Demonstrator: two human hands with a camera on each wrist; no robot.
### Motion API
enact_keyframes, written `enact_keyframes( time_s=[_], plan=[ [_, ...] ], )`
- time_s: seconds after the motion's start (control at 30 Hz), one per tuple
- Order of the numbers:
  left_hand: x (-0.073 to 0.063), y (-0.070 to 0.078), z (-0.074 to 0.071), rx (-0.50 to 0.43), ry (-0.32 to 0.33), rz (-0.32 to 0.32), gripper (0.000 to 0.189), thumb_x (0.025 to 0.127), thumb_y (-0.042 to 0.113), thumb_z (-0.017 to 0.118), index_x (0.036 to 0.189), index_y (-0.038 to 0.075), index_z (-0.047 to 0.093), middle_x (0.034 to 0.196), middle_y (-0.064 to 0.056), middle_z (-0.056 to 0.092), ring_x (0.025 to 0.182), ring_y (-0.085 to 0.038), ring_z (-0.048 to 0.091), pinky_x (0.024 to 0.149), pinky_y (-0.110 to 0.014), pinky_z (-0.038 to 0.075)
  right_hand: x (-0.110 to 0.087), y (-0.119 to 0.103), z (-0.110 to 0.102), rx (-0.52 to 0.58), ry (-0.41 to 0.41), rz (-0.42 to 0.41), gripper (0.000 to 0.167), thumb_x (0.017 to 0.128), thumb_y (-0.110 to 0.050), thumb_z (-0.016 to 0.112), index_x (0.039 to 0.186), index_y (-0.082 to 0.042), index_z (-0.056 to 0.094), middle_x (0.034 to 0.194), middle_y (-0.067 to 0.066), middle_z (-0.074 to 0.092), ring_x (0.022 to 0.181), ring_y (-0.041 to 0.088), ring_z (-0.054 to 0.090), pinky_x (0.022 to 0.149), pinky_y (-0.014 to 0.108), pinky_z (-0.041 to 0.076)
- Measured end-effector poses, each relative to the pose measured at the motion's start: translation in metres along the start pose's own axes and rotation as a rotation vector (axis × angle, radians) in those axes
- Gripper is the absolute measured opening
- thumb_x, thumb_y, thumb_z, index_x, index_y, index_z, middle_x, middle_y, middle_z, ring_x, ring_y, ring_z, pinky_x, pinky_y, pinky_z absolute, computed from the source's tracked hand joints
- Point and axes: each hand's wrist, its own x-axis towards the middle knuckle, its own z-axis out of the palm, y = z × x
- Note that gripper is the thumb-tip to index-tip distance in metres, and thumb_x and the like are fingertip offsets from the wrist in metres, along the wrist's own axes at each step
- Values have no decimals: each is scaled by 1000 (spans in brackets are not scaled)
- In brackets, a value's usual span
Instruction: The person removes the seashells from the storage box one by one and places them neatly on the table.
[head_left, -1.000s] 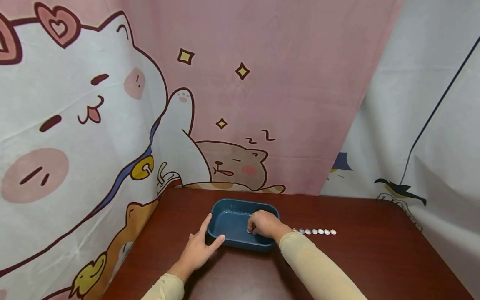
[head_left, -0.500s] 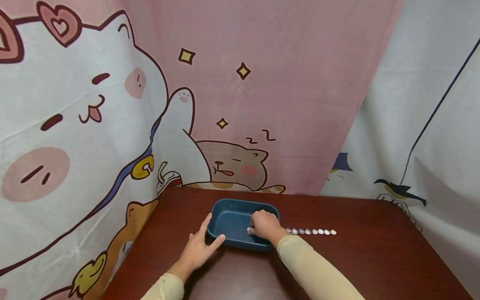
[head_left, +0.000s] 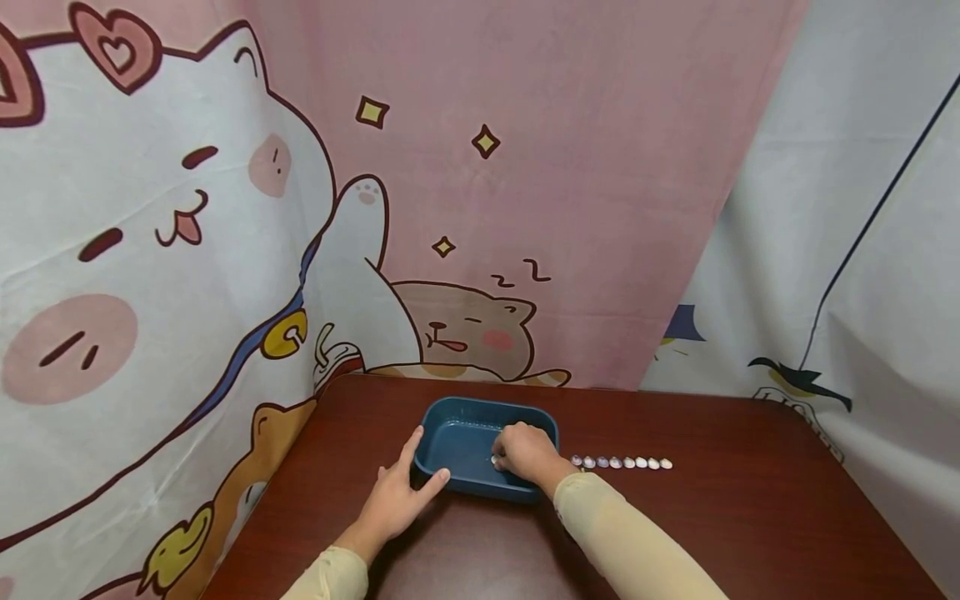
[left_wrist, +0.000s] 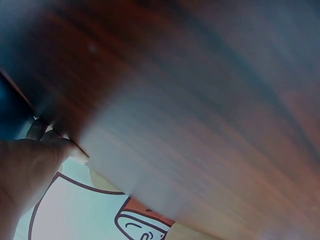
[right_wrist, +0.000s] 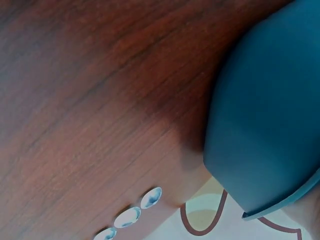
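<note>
A blue rectangular dish (head_left: 457,486) stands on the table. My left hand (head_left: 397,498) rests against its left end, fingers spread, thumb at the front rim; in the left wrist view this hand (left_wrist: 30,165) shows beside the dark blue wall. My right hand (head_left: 525,450) reaches inside the dish with curled fingers, pinching a small pale shell (head_left: 495,460) low over the bottom. A row of small white and purplish shells (head_left: 628,463) lies on the table to the right of the dish. In the right wrist view, the dish wall (right_wrist: 265,130) hides most of the right hand.
The dark red-brown wooden table (head_left: 750,500) reaches back to printed cloth hangings (head_left: 585,208) with cartoon animals. In the right wrist view, several shells (right_wrist: 127,217) lie in line on the wood near the dish. The right sleeve (head_left: 622,525) passes in front of the row.
My right hand has shifted slightly left inside the dish, and the pale shell now shows at its fingertips. More of the row's left end is uncovered. My left hand stays put.
</note>
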Motion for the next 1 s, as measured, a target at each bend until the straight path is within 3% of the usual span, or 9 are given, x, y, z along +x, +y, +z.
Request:
enact_keyframes(
  time_s=[0.33, 0.43, 0.6, 0.73, 0.87, 1.0],
  plan=[
    [0, -1, 0, 1, -2, -1, 96, 96, 72, 65, 172, 39, 16, 168, -17, 45, 145, -53, 52, 122, -81, 21, -2, -3, -2, -3, -21, 13, 17, 95, -22, 82, 110, -15, 86, 110, 1, 83, 103, 20, 76, 93, 47, 64],
    [0, -1, 1, -1, -3, -1, 96, 96, 72, 65, 172, 39, 16, 168, -17, 45, 145, -53, 53, 123, -81, 20, -2, -5, -4, -15, -34, 23, 15, 95, -23, 82, 107, -15, 86, 106, 0, 83, 95, 17, 74, 89, 46, 64],
    [1, -1, 1, 2, -1, 0, 98, 94, 76, 63, 172, 38, 17, 168, -17, 46, 146, -51, 53, 124, -79, 20, 0, -7, -5, -23, -45, 35, 7, 92, -21, 82, 89, -15, 84, 83, -4, 77, 73, 12, 63, 74, 40, 61],
    [1, -1, 0, -6, -1, 3, 98, 94, 75, 64, 172, 36, 19, 168, -16, 46, 145, -49, 54, 124, -79, 19, 0, -6, -5, -44, -56, 28, 9, 90, -24, 83, 86, -16, 80, 79, -6, 72, 69, 10, 60, 72, 40, 59],
    [1, -1, 0, -11, -4, -1, 98, 94, 73, 66, 172, 36, 20, 168, -16, 46, 146, -49, 54, 125, -79, 18, -3, -3, -8, -33, -27, 6, 10, 88, -26, 83, 89, -16, 79, 80, -7, 72, 71, 10, 60, 72, 40, 58],
    [2, -1, 0, -9, 4, 9, 99, 94, 73, 66, 172, 34, 20, 167, -18, 47, 145, -49, 55, 124, -79, 18, -7, 6, -29, 28, 62, 0, 13, 86, -25, 84, 95, -17, 81, 84, -7, 74, 72, 9, 60, 73, 38, 58]
  ],
)
